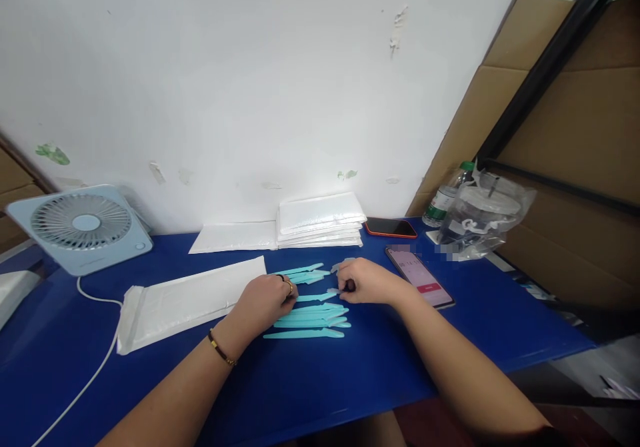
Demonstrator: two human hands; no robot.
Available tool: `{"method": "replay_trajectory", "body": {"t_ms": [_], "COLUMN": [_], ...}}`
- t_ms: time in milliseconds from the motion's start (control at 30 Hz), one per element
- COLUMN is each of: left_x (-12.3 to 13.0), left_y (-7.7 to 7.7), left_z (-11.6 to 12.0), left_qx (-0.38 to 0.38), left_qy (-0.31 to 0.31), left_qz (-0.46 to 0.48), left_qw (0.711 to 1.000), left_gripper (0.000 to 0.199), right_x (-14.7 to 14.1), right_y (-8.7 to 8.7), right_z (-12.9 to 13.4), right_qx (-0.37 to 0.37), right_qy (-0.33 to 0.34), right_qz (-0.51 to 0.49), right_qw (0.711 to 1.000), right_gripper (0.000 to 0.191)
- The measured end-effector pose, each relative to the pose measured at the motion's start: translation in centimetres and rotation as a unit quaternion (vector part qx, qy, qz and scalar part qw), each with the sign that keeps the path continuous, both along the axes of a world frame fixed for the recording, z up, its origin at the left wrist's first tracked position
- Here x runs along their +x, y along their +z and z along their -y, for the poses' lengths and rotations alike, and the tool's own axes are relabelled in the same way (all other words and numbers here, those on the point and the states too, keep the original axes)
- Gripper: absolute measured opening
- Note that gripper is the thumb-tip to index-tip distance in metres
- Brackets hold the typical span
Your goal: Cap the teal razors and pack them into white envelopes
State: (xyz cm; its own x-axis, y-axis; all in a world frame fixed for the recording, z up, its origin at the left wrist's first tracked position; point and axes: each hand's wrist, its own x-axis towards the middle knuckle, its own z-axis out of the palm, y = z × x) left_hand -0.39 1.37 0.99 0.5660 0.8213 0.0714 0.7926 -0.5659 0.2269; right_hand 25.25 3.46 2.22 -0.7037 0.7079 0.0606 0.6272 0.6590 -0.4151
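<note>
Several thin teal plastic sticks [307, 334] lie roughly side by side on the blue table. My left hand [267, 300] is closed round the left end of one teal stick [313, 298], between an upper and a lower group. At that stick's right end is my right hand [357, 280], its fingers pinched; a small translucent piece shows at the fingertips. Another translucent piece [336, 268] sticks out above those fingers. A white padded envelope [185, 304] lies left of my left hand.
White envelopes [320, 214] are stacked by the wall. A pale blue fan [85, 227] with a white cable stands at left. Two phones, one dark [391, 228] and one lit [420, 277], a bottle [445, 200] and a bagged cup [485, 210] are at right.
</note>
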Motion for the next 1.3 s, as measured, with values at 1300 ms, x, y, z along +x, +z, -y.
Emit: {"method": "replay_trajectory", "body": {"t_ms": [1300], "left_x": [0.2], "left_y": [0.0], "left_z": [-0.3], "left_qx": [0.078], "left_qy": [0.018], "left_qz": [-0.01], "left_qw": [0.997], "left_gripper": [0.025], "right_x": [2.2], "right_y": [-0.7], "right_z": [-1.7], "right_qx": [0.039], "right_qy": [-0.113], "right_qz": [-0.1], "right_qw": [0.988], "right_gripper": [0.012]}}
